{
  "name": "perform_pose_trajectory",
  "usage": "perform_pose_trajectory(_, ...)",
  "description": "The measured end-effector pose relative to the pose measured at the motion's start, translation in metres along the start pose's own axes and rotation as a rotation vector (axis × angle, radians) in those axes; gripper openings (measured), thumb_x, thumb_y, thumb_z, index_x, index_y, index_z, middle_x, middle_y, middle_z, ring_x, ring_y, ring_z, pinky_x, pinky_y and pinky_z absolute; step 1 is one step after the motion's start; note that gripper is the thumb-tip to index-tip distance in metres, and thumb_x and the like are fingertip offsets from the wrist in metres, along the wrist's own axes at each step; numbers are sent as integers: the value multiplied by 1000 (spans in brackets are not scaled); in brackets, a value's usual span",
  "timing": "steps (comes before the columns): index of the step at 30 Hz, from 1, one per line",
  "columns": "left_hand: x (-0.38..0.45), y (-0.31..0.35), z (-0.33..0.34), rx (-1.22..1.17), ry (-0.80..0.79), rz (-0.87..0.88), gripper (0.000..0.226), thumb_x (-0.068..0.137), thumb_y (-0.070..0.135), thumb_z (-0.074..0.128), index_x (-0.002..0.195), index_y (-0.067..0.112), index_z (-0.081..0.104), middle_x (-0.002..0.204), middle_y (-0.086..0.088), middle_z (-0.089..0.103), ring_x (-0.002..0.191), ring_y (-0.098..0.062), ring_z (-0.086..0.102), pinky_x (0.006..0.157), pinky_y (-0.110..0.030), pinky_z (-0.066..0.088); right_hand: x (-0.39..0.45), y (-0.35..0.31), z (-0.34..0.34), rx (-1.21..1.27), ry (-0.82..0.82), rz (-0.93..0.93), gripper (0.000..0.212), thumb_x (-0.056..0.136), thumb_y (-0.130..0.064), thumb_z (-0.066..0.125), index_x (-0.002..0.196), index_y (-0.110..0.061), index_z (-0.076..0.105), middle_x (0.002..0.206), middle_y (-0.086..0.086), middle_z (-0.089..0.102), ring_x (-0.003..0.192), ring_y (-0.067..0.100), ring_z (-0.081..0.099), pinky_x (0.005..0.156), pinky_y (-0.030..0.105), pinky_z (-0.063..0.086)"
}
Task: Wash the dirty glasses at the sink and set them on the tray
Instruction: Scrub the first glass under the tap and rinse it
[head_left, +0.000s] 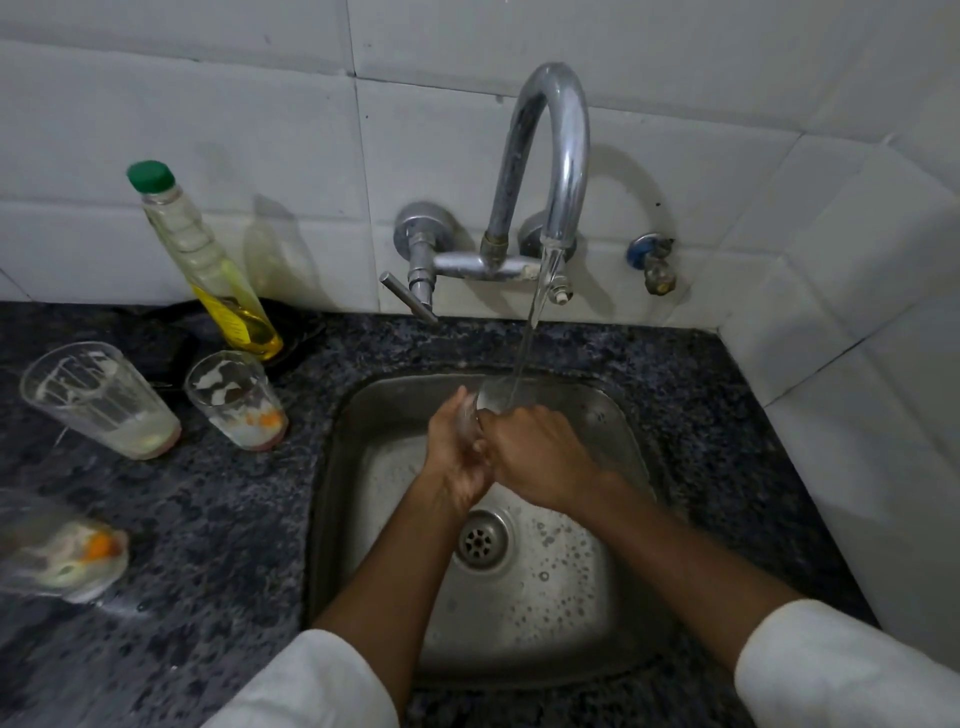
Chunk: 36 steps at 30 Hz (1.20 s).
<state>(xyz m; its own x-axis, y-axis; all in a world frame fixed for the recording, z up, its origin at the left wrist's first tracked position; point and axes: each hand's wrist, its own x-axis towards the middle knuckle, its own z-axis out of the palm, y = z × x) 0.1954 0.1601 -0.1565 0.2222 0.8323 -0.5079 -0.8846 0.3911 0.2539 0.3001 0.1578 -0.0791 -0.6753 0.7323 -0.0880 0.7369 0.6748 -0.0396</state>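
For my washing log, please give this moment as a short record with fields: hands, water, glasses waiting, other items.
left hand: left hand holds the glass being washed over the sink
right hand: right hand, fingers curled at the glass rim
water: running from the tap onto the glass
glasses waiting: three dirty glasses on the counter, left of the sink, and a blurred one
other items: soap bottle with green cap, by the wall
tray: not in view
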Motion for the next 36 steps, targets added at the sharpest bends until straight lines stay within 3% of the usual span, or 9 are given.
perform_pose_trajectory(5, -4, -3, 5, -94, -51, 61, 44, 95, 40, 49, 86, 3, 73, 88, -14, 68, 83, -25, 64, 85, -34, 50, 7, -5, 5, 147, 74, 115, 18, 91, -24, 54, 105, -18, 64, 99, 9, 69, 93, 28, 65, 67, 32, 41)
perform_pose_trajectory(8, -9, -1, 16, 88, 99, 225, 31, 89, 34, 62, 94, 6, 73, 92, -14, 72, 82, -24, 68, 74, -34, 53, 9, 1, 11, 1159, 341, 460, 11, 89, -11, 58, 87, -14, 68, 80, 2, 73, 72, 17, 65, 59, 25, 47)
perform_pose_trajectory(12, -29, -3, 26, 888, 370, 790, 46, 73, 30, 82, 115, 24, 63, 108, 1, 72, 94, -12, 70, 82, -32, 59, 6, -4, 40, 2250, 413, 888, 26, 97, -33, 49, 89, -16, 66, 64, -3, 70, 53, 8, 62, 46, 18, 41)
perform_pose_trajectory(17, -48, -8, 24, 1700, 108, 1215, 69, 64, 30, 87, 127, 19, 60, 119, -4, 69, 101, -21, 68, 85, -35, 57, 19, -27, 60, 2796, 484, 841, 40, 96, -36, 42, 96, -3, 63, 76, 14, 74, 71, 24, 72, 68, 33, 51)
perform_pose_trajectory(20, -55, 0, 23, 1553, 72, 1098, 57, 69, 33, 83, 119, 20, 59, 106, 4, 70, 93, -11, 68, 82, -27, 56, 24, -14, 53, 2593, 313, 819, 35, 95, -32, 45, 89, -5, 67, 77, 13, 70, 72, 24, 67, 69, 33, 53)
perform_pose_trajectory(23, -59, 13, 16, 913, 2, 451, 48, 75, 30, 73, 118, 19, 55, 111, -3, 67, 98, -18, 69, 89, -39, 57, 26, 4, 44, 1990, 287, 944, 20, 93, -30, 54, 84, -15, 63, 67, 2, 61, 55, 12, 56, 50, 25, 41)
perform_pose_trajectory(27, -57, 41, 4, 800, -198, -180, 41, 81, 21, 64, 120, 7, 66, 116, -15, 69, 101, -31, 68, 79, -43, 59, 15, 15, 19, 1364, 361, 375, 20, 99, -17, 50, 80, -15, 55, 63, -9, 50, 53, -1, 47, 52, 19, 37)
perform_pose_trajectory(31, -39, 23, 14, 1110, 43, 113, 32, 62, 2, 76, 93, 10, 71, 92, -9, 73, 89, -22, 69, 79, -40, 59, 7, 22, -13, 191, 306, 94, 23, 97, -30, 48, 78, -25, 59, 72, -15, 50, 81, 14, 39, 73, 35, 35)
perform_pose_trajectory(36, -26, 7, 17, 1154, 176, 481, 56, 53, -9, 82, 102, 11, 64, 96, -10, 73, 90, -27, 70, 77, -41, 59, -5, 23, -35, 605, 115, 205, 26, 95, -17, 54, 75, -8, 69, 61, 9, 67, 53, 18, 63, 55, 26, 48)
